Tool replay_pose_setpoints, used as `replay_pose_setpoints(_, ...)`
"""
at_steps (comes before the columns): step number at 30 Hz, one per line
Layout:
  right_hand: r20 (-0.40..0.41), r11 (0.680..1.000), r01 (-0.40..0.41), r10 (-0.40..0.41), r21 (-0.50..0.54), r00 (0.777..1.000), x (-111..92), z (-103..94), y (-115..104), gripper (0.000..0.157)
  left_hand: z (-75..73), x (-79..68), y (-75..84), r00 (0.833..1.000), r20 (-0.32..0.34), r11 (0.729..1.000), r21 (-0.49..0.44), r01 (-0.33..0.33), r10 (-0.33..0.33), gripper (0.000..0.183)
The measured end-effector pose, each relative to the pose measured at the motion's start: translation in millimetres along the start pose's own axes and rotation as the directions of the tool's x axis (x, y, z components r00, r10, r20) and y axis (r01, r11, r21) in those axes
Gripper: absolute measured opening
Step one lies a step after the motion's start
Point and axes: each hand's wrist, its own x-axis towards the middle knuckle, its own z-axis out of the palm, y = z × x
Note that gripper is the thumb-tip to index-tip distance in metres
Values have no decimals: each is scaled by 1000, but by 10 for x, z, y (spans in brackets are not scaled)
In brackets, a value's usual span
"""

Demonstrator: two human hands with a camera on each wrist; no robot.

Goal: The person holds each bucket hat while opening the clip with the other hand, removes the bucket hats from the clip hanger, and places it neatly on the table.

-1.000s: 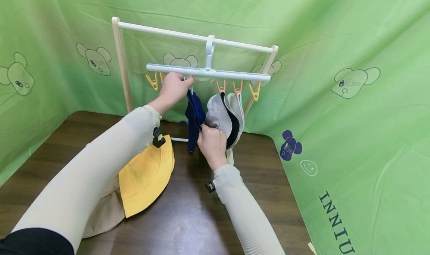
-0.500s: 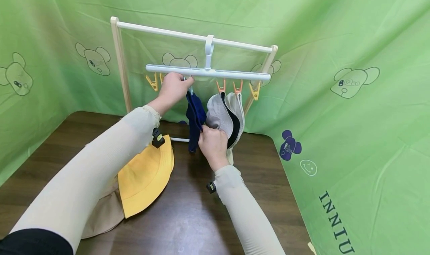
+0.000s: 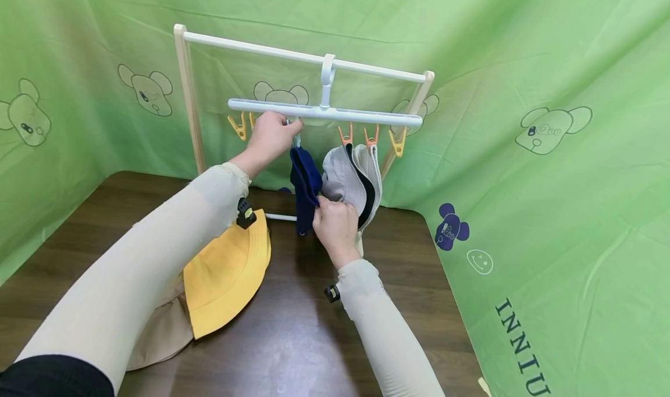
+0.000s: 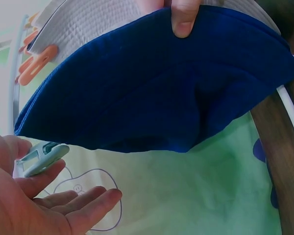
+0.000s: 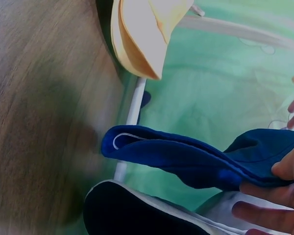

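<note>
A navy bucket hat (image 3: 305,179) hangs folded below the white clip hanger (image 3: 361,116). Its brim edge is pinched between thumb and fingers of my right hand (image 3: 337,225). Just under the hanger bar, my left hand (image 3: 272,138) pinches a pale blue-green clothespin (image 4: 46,160) between thumb and index finger, the other fingers spread loosely. In the left wrist view the clothespin's tip is right at one corner of the hat brim. A grey hat (image 3: 340,176) and a cream hat (image 3: 370,164) hang from orange clothespins (image 3: 345,134) beside my right hand.
The hanger hooks on a wooden rack's white rail (image 3: 251,47). Yellow clothespins (image 3: 397,143) hang at both ends. A yellow bucket hat (image 3: 230,275) and a beige hat (image 3: 162,336) lie at the left of the brown table (image 3: 293,350). Green cloth (image 3: 523,54) surrounds it.
My right hand and the navy hat have shifted slightly right and down, the hat's upper corner sitting a little lower beneath the clothespin. My left hand has stayed in place.
</note>
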Motion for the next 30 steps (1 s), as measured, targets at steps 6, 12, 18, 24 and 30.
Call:
replay_pose_setpoints(6, -20, 1000, 26, -25, 6, 999, -20, -17, 42, 8, -10, -4, 0, 1000, 3, 1000, 1, -8, 8, 55)
replay_pose_setpoints(12, -16, 999, 49, -49, 14, 999, -35, -47, 82, 11, -12, -10, -2, 1000, 3, 1000, -10, -6, 6, 54)
replay_pose_setpoints(18, -11, 998, 64, -63, 20, 998, -56, -75, 134, 19, -14, -6, 0, 1000, -1, 1000, -2, -8, 8, 53)
replay_pose_setpoints(24, -52, 994, 97, -95, 49, 994, -70, -106, 193, 22, -33, 9, -1, 1000, -4, 1000, 12, -9, 9, 53)
replay_pose_setpoints(30, -91, 990, 127, -121, 56, 988, -92, -101, 252, 22, -48, 22, -14, 1000, 0, 1000, 30, 2, -2, 54)
